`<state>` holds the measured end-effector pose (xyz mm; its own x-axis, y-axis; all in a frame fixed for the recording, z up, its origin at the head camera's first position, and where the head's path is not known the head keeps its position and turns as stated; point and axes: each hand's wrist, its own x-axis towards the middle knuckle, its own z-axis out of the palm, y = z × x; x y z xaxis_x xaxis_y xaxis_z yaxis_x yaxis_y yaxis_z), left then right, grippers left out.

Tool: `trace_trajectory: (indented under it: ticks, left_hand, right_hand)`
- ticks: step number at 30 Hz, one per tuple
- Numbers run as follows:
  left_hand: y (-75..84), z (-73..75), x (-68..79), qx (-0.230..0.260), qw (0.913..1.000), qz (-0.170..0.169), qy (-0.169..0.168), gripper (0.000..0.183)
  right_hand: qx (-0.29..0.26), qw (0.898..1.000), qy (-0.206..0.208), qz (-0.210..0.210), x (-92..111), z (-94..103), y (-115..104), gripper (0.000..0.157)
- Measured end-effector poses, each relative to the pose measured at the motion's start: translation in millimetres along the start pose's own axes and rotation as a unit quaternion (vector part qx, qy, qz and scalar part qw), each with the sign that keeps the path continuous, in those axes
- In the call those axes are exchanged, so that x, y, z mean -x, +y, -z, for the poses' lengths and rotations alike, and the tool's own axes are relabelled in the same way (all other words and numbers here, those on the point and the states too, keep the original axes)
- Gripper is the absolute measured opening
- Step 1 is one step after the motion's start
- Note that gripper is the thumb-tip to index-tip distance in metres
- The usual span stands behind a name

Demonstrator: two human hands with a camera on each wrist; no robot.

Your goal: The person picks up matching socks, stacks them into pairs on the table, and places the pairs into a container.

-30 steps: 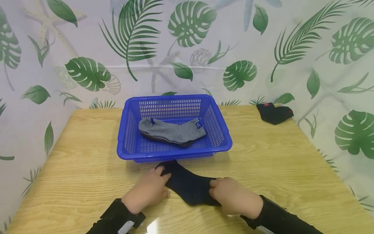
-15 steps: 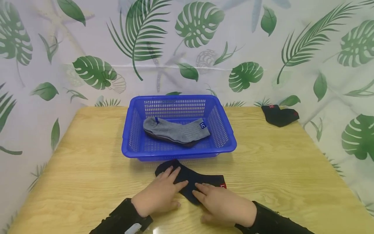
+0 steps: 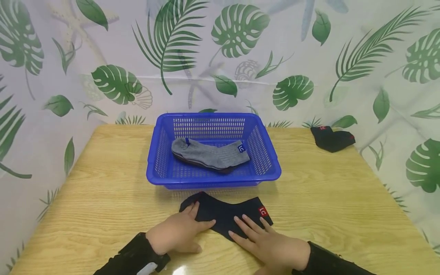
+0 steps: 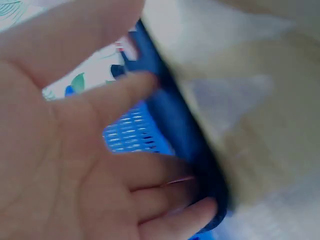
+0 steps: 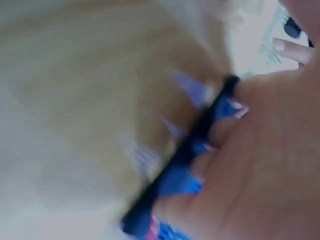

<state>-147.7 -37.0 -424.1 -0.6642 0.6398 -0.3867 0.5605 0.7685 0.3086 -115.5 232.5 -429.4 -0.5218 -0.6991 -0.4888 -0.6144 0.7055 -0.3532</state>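
Observation:
A dark navy sock (image 3: 225,214) with a red tag at its cuff lies flat on the table in front of the basket. My left hand (image 3: 177,231) rests its straight fingers on the toe end, at the left. Across the cuff half spread the fingers of my right hand (image 3: 264,242), below the red tag. In the left wrist view the palm and extended fingers touch the dark sock (image 4: 172,115). The right wrist view is blurred; the sock (image 5: 175,172) runs as a dark strip under the fingertips.
Just behind the sock stands a blue plastic basket (image 3: 213,183) holding a grey sock (image 3: 213,154) with darker ones beneath. A black sock pair (image 3: 331,139) with red marks lies at the table's back right corner. A leaf-patterned cloth (image 3: 213,91) hangs behind the wooden table (image 3: 103,191).
My right hand has let go of the cuff and now lies spread on the sock, its red tag showing. The left fingers straightened at the toe. The view shifted slightly left.

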Motion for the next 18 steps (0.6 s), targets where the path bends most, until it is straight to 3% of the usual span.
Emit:
trace_trajectory:
  ticks: [5,11,14,18]
  left_hand:
    - [-0.8,3.4,-4.8,-0.013,0.9987,-0.022,0.044,0.057]
    - [-12.5,0.8,-3.8,0.011,0.9994,-0.026,0.021,0.065]
    - [-17.1,-1.5,-2.2,0.030,0.9992,-0.021,0.018,0.065]
    - [-18.7,-4.2,-1.9,0.012,0.9994,-0.021,0.023,0.064]
  right_hand:
    - [-0.028,0.998,0.051,-0.013,1.2,13.9,6.0,0.084]
    - [-0.046,0.998,0.019,-0.048,4.0,14.2,15.3,0.087]
    - [-0.056,0.997,0.018,-0.048,6.0,8.4,20.6,0.092]
    - [-0.041,0.998,0.032,-0.033,7.8,3.8,25.5,0.090]
